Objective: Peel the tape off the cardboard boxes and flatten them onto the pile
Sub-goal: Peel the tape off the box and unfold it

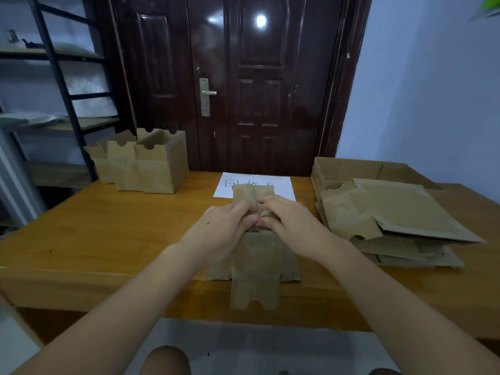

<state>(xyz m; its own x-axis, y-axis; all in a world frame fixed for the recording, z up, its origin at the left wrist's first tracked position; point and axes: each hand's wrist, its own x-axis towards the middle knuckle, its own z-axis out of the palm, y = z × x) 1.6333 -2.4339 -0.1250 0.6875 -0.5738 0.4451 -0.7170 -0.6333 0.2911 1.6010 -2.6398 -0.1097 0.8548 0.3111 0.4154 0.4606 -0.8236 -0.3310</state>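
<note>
The wooden worktop (108, 234) carries upright open boxes (151, 163) at its far left, a handwritten paper sheet (284, 185) at the back, a flattened pile (392, 220) on the right, and one box (255, 266) at the near edge.

Both forearms are bare to the frame's edge, with no sleeves, watch, rings or gloves visible.

Matt brown cardboard box (255, 255) (creased), glossy wooden table (108, 234)

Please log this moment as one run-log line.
left hand: grips box | right hand: grips box | pile: right | upright boxes: left
</note>
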